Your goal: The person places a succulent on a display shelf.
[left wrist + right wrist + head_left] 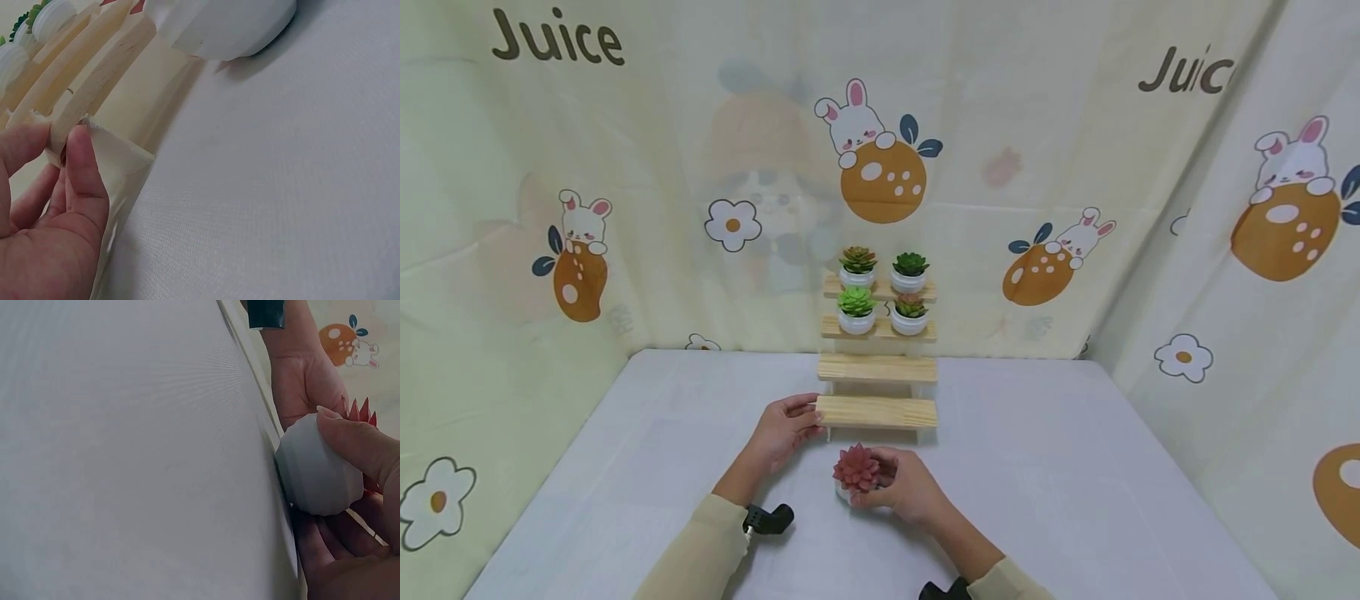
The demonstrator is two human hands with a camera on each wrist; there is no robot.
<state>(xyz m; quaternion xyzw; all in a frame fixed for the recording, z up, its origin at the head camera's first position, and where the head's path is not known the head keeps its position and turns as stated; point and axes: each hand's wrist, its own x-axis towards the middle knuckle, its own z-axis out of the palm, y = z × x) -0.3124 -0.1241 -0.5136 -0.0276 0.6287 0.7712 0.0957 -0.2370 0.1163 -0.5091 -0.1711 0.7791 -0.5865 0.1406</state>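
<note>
A stepped wooden shelf stand [876, 412] stands on the white table, its boards rising toward the back. My left hand [784, 433] pinches the left end of the lowest board [103, 72] between thumb and fingers. In front of the stand, my right hand [910, 485] holds a small potted succulent with red pointed leaves [856, 468]. In the right wrist view, thumb and fingers curl round its white ribbed pot [319, 469], which is tilted in that view. The red leaves are mostly hidden there behind the pot and thumb.
On the two upper boards stand more potted succulents, among them a bright green one [856, 302] and a dark green one [910, 264]. The two lower boards carry no pots. A patterned curtain [970, 192] hangs behind the white table [1037, 467] and along its sides.
</note>
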